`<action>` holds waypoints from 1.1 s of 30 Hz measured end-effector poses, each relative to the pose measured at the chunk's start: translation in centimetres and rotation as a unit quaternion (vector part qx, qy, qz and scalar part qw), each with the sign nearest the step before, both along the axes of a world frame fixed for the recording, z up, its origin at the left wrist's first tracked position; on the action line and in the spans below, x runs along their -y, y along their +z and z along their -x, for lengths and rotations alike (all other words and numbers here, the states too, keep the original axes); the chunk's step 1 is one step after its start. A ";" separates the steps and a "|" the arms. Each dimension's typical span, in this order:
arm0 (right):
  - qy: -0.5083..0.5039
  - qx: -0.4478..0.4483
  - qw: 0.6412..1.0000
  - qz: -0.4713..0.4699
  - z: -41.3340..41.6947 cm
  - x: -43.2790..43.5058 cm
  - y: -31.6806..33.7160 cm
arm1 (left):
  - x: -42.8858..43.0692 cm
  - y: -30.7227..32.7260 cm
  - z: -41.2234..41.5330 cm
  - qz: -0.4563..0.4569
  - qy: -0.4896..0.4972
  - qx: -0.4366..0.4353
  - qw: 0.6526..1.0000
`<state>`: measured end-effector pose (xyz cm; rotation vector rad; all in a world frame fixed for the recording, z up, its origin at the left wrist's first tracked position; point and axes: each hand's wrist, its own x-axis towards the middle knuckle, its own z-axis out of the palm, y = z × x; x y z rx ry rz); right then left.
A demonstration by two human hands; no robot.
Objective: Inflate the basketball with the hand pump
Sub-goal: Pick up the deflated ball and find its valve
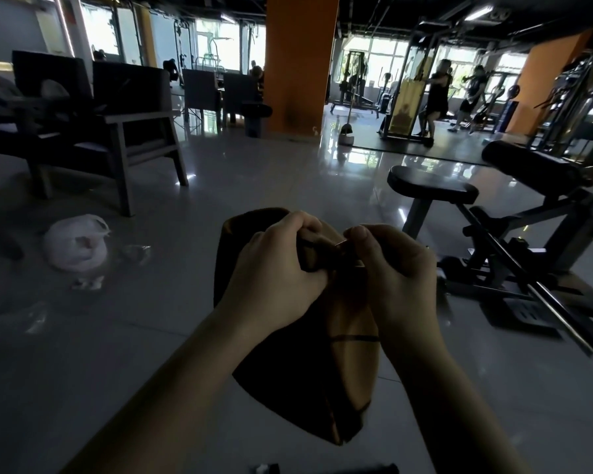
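Dim gym: glossy tiled floor [254, 186], orange pillar [298, 63], bright windows [226, 46].

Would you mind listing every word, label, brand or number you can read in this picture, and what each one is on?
No text can be read anywhere.
Basketball: only black lines, no visible print.
Needle in the right hand: too small and dark to tell.
White bag on the floor: no legible print.
Yellow panel on the far machine: blurred, nothing readable.
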<state>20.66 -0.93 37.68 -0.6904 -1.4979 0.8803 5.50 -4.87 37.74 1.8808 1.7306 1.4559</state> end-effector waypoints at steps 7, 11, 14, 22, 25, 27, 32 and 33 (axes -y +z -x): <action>0.025 0.017 0.999 0.025 0.0 -0.3 -0.4 | -0.3 -0.5 0.0 0.065 -0.008 0.040 0.997; 0.022 0.034 0.998 0.041 0.2 -0.5 -1.2 | -0.3 -0.9 0.1 0.090 -0.009 0.032 0.995; 0.026 0.046 0.997 0.050 0.2 -0.6 -1.5 | -0.3 -1.1 0.3 0.106 -0.005 0.021 0.994; 0.005 0.106 0.994 -0.007 0.5 -0.3 -2.0 | 0.0 -1.0 0.2 0.122 0.025 -0.028 0.992; -0.021 0.152 0.987 -0.039 0.5 -0.4 -2.6 | 0.3 -1.0 0.1 0.128 0.037 -0.038 0.990; -0.038 0.183 0.981 -0.049 0.4 -0.5 -3.0 | 0.4 -1.0 0.0 0.130 0.045 -0.046 0.989; -0.027 0.217 0.975 -0.038 0.0 -0.4 -4.4 | 0.6 -0.5 -0.2 0.116 0.065 -0.070 0.989; -0.020 0.211 0.977 -0.037 0.0 -0.2 -4.7 | 0.6 -0.4 -0.3 0.110 0.065 -0.079 0.989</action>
